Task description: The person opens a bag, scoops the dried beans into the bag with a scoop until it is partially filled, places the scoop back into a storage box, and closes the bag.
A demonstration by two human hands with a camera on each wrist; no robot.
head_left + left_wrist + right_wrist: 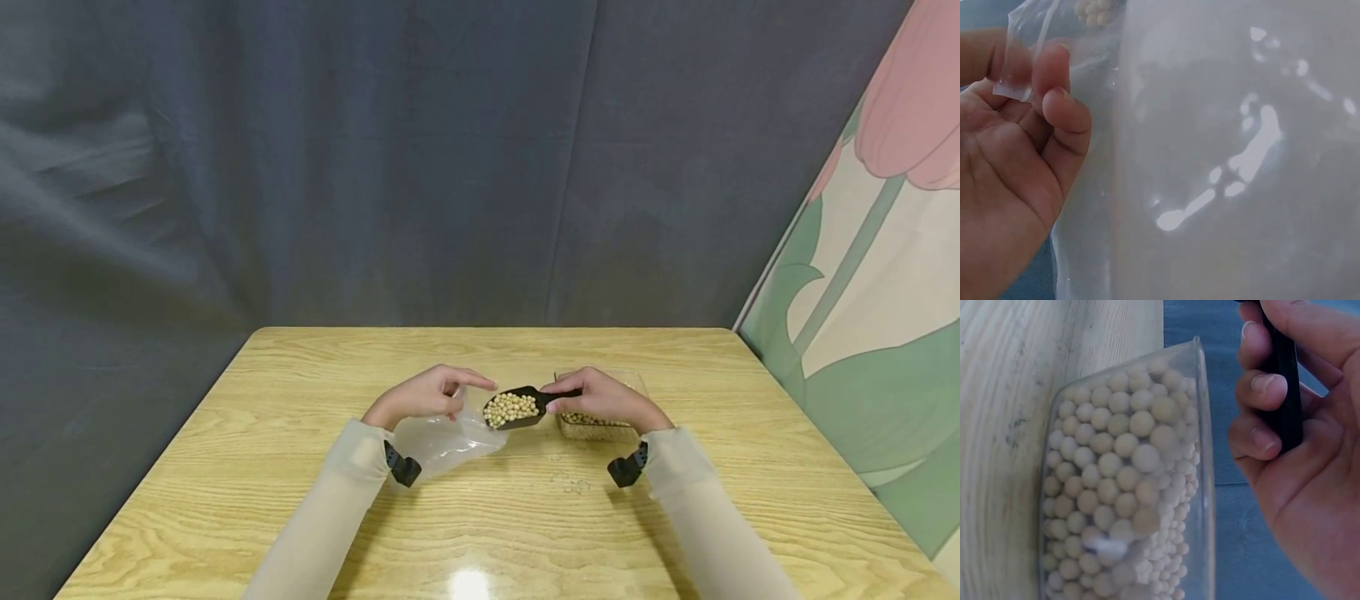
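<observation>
My right hand (606, 400) grips the handle of a black scoop (525, 422), its fingers curled round the handle (1287, 381) in the right wrist view. Small round beige balls (512, 407), like soybeans, fill the scoop's bowl. To the left, my left hand (420, 396) pinches the rim of a clear plastic bag (450, 446) between curled fingers. The scoop's front end overlaps the bag's mouth in the head view. In the left wrist view, the bag's shiny film (1210, 144) spreads beside the hand, and several balls (1092, 11) show through it at the top.
Below and behind my right hand stands a clear plastic container (1205, 462) holding many of the same balls (1104, 469). The wooden table (247, 500) has faint dark marks (572, 483) near the container. A dark curtain (420, 167) hangs behind, with a flowered panel (862, 333) on the right.
</observation>
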